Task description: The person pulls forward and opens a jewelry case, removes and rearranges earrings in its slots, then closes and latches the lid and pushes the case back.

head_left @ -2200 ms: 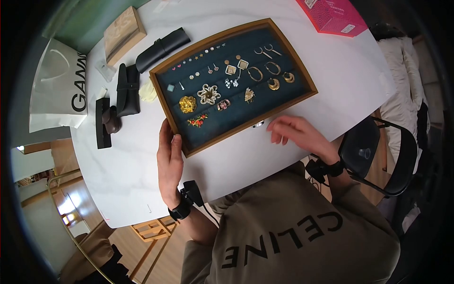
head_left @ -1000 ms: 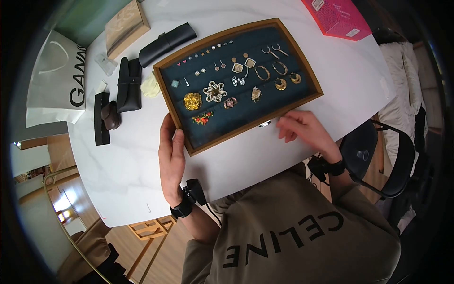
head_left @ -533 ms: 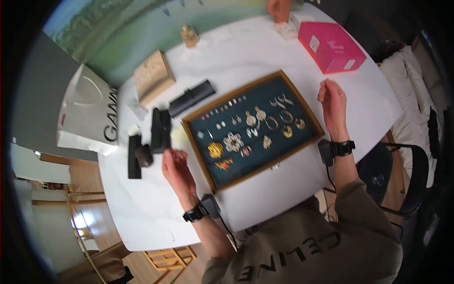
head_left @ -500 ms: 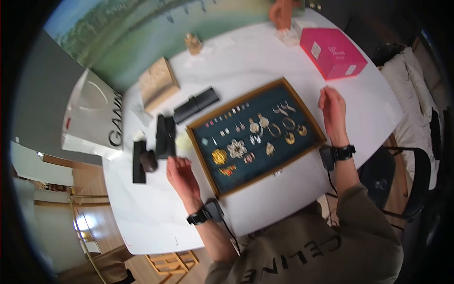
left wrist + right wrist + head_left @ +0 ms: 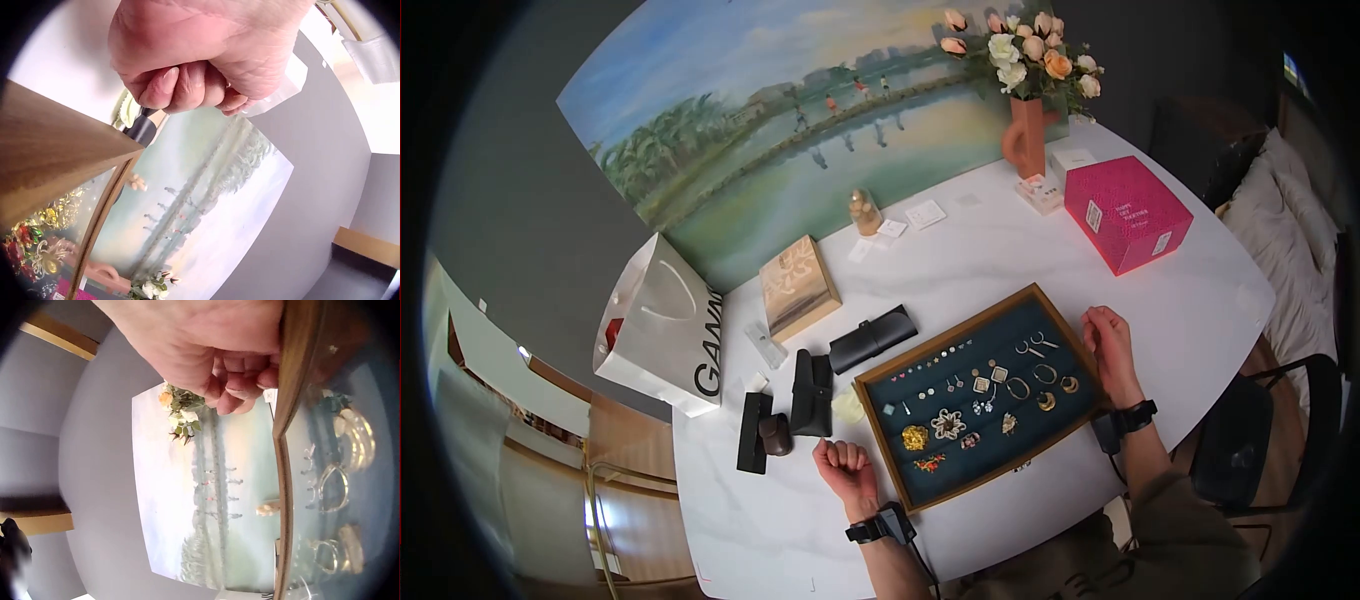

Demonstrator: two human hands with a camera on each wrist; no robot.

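Both hands bare. Black strap on each wrist, small black camera box clipped on, thin black cable trailing off left one. Olive-brown sweatshirt, sleeves pushed up.

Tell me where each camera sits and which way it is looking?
Head: on the person's head, looking forward and down at the wooden jewellery tray with dark lining; both forearms, left hand and right hand show.
Left wrist: low beside the tray's corner, facing the landscape painting; curled fingers show.
Right wrist: low along the tray's rim, facing the painting; curled fingers show.
All three share the tray and painting.
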